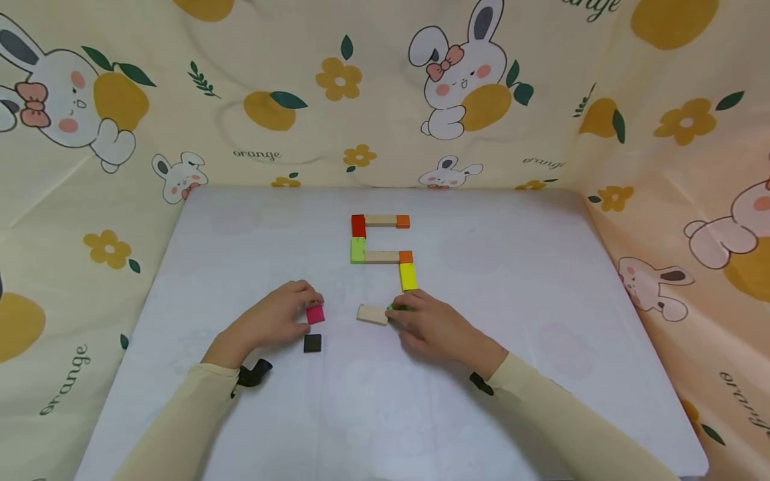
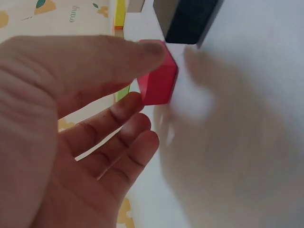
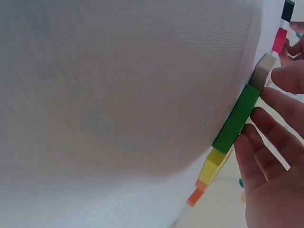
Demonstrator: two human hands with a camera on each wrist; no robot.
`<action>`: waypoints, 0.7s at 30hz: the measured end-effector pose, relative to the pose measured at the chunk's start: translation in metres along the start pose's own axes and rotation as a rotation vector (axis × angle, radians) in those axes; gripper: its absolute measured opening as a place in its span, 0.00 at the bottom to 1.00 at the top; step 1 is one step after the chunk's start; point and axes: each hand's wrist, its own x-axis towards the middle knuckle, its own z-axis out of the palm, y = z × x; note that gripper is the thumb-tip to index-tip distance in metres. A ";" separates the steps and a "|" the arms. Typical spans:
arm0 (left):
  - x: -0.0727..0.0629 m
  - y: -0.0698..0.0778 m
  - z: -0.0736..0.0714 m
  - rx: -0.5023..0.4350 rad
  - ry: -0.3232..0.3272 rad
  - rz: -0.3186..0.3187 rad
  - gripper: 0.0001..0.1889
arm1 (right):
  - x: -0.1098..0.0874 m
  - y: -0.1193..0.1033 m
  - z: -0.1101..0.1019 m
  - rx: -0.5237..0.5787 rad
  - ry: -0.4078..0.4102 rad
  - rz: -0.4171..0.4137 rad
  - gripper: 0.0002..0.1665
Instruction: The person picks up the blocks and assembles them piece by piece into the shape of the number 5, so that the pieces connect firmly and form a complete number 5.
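My left hand (image 1: 273, 317) has its thumb and index finger at opposite edges of a pink block (image 1: 315, 314), pinching it on the table. In the left wrist view the thumb overlaps that block, and the other fingers stay apart from it. A black block (image 1: 312, 343) lies just nearer than the pink one. With extended fingers, my right hand (image 1: 436, 327) touches a green block (image 3: 236, 118), mostly hidden beneath it in the head view. One end of the green block meets a pale wooden block (image 1: 372, 314), the other a yellow block (image 1: 408, 276).
Farther back, a red block (image 1: 358, 226), a lime-green block (image 1: 357, 250), a plain wooden block (image 1: 381, 220), another wooden block (image 1: 381, 257) and two orange blocks form an angular line on the white table (image 1: 511, 254). A patterned cloth (image 1: 373, 120) hangs behind.
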 end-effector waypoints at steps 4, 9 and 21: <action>0.003 0.002 0.001 -0.008 0.004 0.003 0.22 | 0.001 0.000 -0.001 0.009 -0.001 0.009 0.25; 0.005 0.005 0.001 -0.018 -0.013 -0.012 0.19 | 0.000 -0.002 0.000 0.012 -0.004 0.013 0.25; 0.022 0.018 0.002 -0.020 0.031 0.024 0.21 | -0.001 -0.003 -0.003 -0.013 -0.003 0.013 0.25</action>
